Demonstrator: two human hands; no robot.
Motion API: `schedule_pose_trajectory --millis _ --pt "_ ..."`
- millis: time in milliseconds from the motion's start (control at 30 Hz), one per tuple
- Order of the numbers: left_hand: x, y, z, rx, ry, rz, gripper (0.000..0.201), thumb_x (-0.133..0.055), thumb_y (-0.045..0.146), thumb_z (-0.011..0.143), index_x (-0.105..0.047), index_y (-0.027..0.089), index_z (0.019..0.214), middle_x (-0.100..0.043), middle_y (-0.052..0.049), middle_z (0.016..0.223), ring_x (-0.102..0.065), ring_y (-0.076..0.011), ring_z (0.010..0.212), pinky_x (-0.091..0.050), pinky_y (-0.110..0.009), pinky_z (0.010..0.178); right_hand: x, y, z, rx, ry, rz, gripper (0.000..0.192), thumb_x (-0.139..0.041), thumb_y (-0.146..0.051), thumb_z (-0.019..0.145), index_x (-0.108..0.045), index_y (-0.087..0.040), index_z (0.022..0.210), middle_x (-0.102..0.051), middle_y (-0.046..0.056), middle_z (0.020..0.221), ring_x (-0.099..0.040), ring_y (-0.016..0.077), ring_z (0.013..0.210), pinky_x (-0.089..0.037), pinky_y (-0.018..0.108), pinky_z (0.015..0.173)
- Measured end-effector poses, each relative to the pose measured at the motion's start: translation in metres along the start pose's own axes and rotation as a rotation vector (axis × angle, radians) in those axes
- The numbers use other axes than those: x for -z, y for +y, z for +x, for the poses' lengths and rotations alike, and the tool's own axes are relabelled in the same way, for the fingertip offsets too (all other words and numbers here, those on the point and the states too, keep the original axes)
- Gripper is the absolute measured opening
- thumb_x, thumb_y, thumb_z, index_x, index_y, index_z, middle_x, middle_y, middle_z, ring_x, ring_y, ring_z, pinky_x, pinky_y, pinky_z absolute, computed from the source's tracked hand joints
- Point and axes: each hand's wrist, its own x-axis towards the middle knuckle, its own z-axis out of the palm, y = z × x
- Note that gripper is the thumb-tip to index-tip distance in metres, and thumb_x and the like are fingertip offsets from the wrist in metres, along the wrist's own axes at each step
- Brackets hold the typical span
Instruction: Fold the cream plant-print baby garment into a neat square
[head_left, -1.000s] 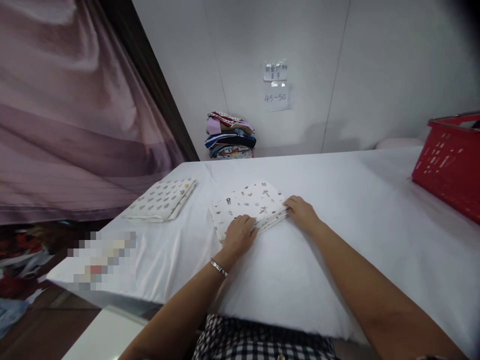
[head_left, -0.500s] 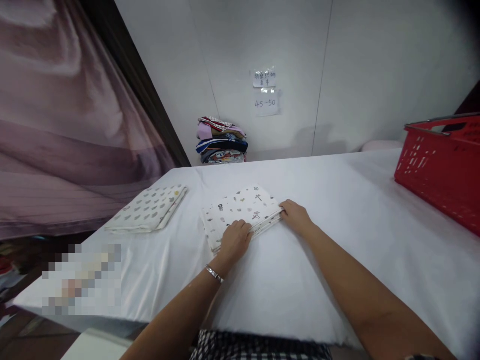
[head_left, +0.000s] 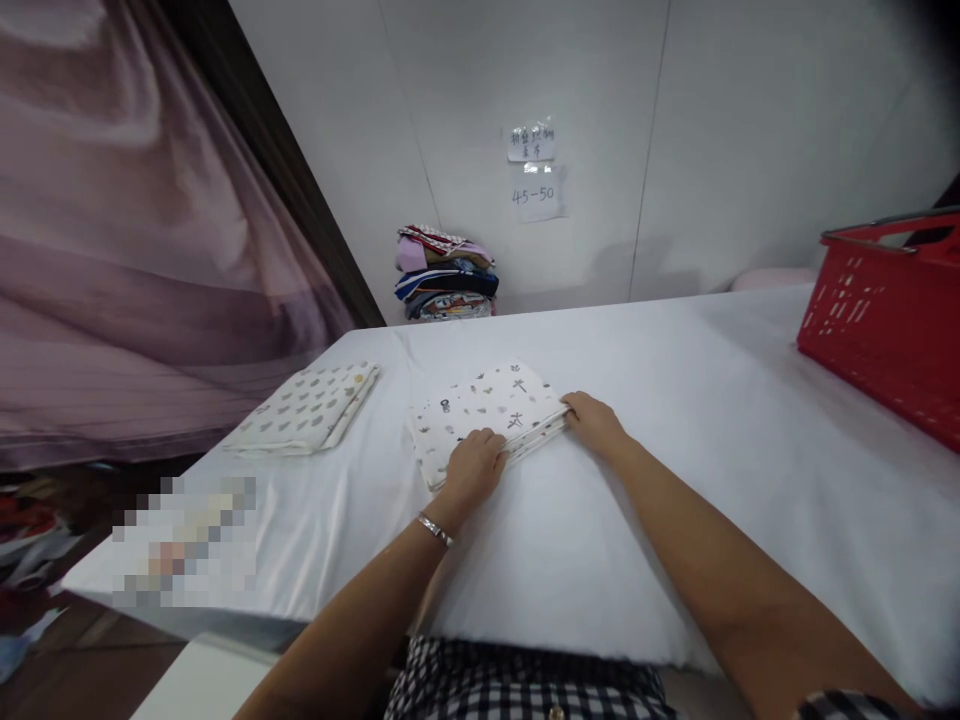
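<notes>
1. Resting on the tabletop (head_left: pixel 675 420), the printed folded cloth (head_left: pixel 484 410) looks squared already.
2. Left hand (head_left: pixel 474 466) presses flat on its near edge; right hand (head_left: pixel 596 422) pinches its right corner.
3. Another folded cloth (head_left: pixel 307 408) lies left; the red basket (head_left: pixel 885 325) stands far right.

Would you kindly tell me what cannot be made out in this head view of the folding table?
- Red basket: cut off by the right edge; its contents are hidden by its wall.
- Paper notes on the wall: top writing too small to read.
- Pixelated patch at the table's left corner: blurred.
- Left hand and right hand cover the near edge of the folded printed cloth; fingertips hidden.
- Stacked clothes: too far to count.
</notes>
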Motion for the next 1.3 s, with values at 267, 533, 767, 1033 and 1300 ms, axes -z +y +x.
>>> schedule_pose_trajectory --millis 267,533,767,1033,1300 --pt "0.002 0.000 -0.002 0.021 -0.030 -0.027 0.014 -0.043 0.024 0.090 -0.055 0.021 0.096 -0.057 -0.004 0.096 -0.050 -0.0180 0.089 -0.040 -0.030 0.075 0.001 0.001 -0.001 0.017 -0.008 -0.013 0.030 -0.039 -0.019 0.086 -0.054 -0.022 0.111 -0.059 0.004 0.111 -0.055 0.0171 0.095 -0.039 0.026 0.073" --pt "0.001 -0.001 -0.007 0.017 0.011 -0.043 0.014 -0.043 0.024 0.089 -0.056 0.022 0.096 -0.058 -0.003 0.095 -0.050 -0.0179 0.089 -0.041 -0.031 0.076 -0.003 0.005 0.001 0.025 -0.010 -0.016 0.031 -0.040 -0.019 0.085 -0.054 -0.023 0.112 -0.059 0.004 0.110 -0.055 0.0174 0.093 -0.039 0.026 0.072" --pt "0.004 -0.006 -0.011 0.037 0.067 -0.083 0.019 -0.047 0.024 0.087 -0.055 0.022 0.105 -0.059 -0.003 0.101 -0.051 -0.0181 0.093 -0.042 -0.031 0.079 0.001 0.003 -0.001 0.036 0.026 -0.032 0.026 -0.042 -0.027 0.087 -0.055 -0.025 0.110 -0.058 0.004 0.104 -0.054 0.0169 0.092 -0.037 0.025 0.069" --pt "0.004 -0.004 -0.007 0.032 0.030 -0.052 0.019 -0.045 0.022 0.087 -0.055 0.022 0.103 -0.058 -0.004 0.098 -0.051 -0.0184 0.092 -0.041 -0.032 0.081 0.002 0.000 -0.002 0.097 0.061 -0.033 0.028 -0.044 -0.021 0.085 -0.056 -0.024 0.110 -0.055 0.005 0.111 -0.049 0.0180 0.103 -0.039 0.025 0.073" --pt "-0.004 0.020 0.032 -0.025 0.037 0.004 0.019 -0.049 0.031 0.087 -0.055 0.021 0.102 -0.057 -0.006 0.100 -0.050 -0.0208 0.096 -0.041 -0.033 0.079 -0.001 0.001 0.001 0.032 0.030 -0.067 0.028 -0.043 -0.024 0.086 -0.055 -0.023 0.112 -0.058 0.005 0.106 -0.052 0.0181 0.099 -0.039 0.025 0.071"
